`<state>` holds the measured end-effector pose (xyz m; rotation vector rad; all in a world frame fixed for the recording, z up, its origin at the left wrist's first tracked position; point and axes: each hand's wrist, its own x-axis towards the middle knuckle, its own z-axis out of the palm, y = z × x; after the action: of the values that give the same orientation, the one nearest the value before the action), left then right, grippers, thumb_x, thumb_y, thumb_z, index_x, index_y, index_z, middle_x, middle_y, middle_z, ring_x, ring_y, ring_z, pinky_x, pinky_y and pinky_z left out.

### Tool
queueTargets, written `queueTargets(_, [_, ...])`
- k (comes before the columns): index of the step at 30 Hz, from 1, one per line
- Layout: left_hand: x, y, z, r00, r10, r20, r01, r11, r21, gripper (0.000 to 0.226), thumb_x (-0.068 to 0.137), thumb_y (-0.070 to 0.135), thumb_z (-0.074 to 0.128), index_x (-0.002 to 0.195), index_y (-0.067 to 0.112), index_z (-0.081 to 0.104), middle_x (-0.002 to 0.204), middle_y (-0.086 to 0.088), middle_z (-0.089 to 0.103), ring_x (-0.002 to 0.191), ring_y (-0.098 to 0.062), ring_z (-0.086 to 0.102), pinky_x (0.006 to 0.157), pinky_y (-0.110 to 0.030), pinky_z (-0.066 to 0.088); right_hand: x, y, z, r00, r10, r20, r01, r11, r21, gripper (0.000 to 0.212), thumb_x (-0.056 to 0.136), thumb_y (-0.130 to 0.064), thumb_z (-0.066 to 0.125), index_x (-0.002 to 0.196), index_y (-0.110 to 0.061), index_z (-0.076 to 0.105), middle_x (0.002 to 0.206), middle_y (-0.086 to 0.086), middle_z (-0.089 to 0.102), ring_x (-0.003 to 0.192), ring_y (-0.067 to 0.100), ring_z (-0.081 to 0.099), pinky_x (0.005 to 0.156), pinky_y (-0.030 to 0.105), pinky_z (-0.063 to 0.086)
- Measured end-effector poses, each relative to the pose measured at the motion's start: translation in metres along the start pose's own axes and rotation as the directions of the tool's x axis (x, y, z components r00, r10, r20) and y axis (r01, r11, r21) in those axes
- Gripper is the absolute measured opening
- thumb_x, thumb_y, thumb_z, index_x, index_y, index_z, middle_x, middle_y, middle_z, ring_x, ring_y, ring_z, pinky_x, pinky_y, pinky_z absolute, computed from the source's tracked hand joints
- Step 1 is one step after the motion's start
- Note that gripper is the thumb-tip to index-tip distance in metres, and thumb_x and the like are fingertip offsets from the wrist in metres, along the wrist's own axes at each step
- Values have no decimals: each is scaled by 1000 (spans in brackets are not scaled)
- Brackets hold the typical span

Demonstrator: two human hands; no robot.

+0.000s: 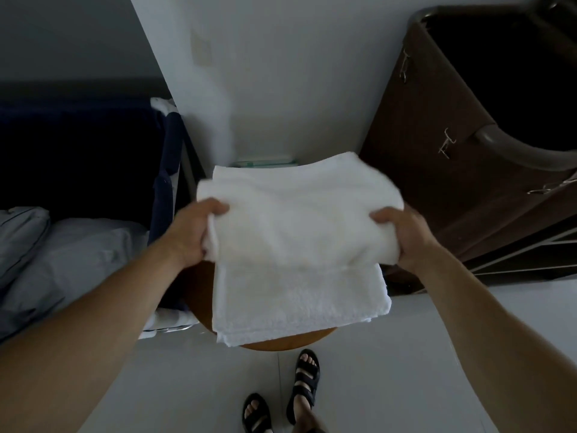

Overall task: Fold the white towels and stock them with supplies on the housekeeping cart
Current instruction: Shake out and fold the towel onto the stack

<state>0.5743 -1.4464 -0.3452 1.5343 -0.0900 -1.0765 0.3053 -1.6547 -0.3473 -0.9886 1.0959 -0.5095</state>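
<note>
A folded white towel point(299, 226) is held up over a round wooden stool point(290, 340). My left hand point(190, 232) grips its left edge and my right hand point(402, 235) grips its right edge, thumbs on top. Beneath it a second folded white towel point(296, 304) lies flat on the stool. The housekeeping cart's brown bag point(462, 170) stands at the right, its dark opening at the top right.
A bed with grey bedding point(62, 254) and a dark blue cover point(78, 151) fills the left. A white wall point(281, 89) rises behind the stool. A small green and white item point(265, 162) peeks out behind the towel. My sandalled feet point(299, 392) stand on the pale floor.
</note>
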Motion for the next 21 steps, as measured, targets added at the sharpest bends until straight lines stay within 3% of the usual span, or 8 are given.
queueTargets(3, [-4,37,0,984,164,73,-156,982,-109,27,90,15,55,89,20,81,89,-1,78,78,-20,75,61,-36,60,3,-28,1,990,-142,21,138,982,127,46,76,-4,64,121,-12,66,117,16,71,100,37,69,84,55,56])
queueTargets(5, [-7,36,-4,974,195,115,-180,975,-132,27,84,18,57,86,28,82,96,-1,77,85,-21,75,64,-40,60,4,-32,-3,988,-154,24,149,980,131,54,68,-9,67,122,-12,67,118,15,71,100,36,70,83,55,57])
queueTargets(7, [-1,9,-10,991,113,73,-104,988,-113,22,72,19,64,84,23,82,92,-5,77,78,-23,75,60,-38,60,6,-17,-9,992,-125,-28,127,988,89,51,62,-7,69,113,-12,71,109,15,74,93,36,71,76,52,59])
queueTargets(9, [7,-38,-18,998,-33,-50,31,999,-41,21,69,16,67,88,15,76,84,-10,74,66,-24,72,59,-34,56,8,16,-16,996,-45,-83,44,999,-7,36,65,-1,67,97,-14,75,96,15,75,83,37,70,65,47,60])
queueTargets(11, [9,-91,-25,977,-177,-121,186,980,65,23,79,11,68,102,12,69,88,-11,74,75,-28,71,68,-37,55,5,59,-24,984,105,-142,-130,974,-185,26,68,0,69,89,-15,73,94,17,75,79,36,69,66,46,60])
queueTargets(13, [7,-131,-29,952,-267,-147,287,948,135,30,84,14,70,113,12,66,98,-12,73,89,-33,68,74,-41,54,2,96,-30,953,223,-203,-284,893,-351,25,70,-10,71,94,-19,70,98,14,72,85,35,66,74,45,58])
queueTargets(17, [17,-144,-29,955,-198,-220,237,957,167,34,85,25,69,116,13,64,98,-7,71,88,-29,67,64,-32,49,11,109,-30,949,115,-294,-246,853,-461,29,72,-24,69,100,-21,63,98,4,65,82,24,59,67,33,47])
queueTargets(21, [20,-132,-21,948,-207,-242,241,963,120,39,87,39,71,114,12,64,103,-8,71,93,-31,66,81,-41,54,16,88,-20,962,96,-256,-212,854,-476,25,79,-19,64,103,-15,62,102,8,66,89,29,62,79,41,53])
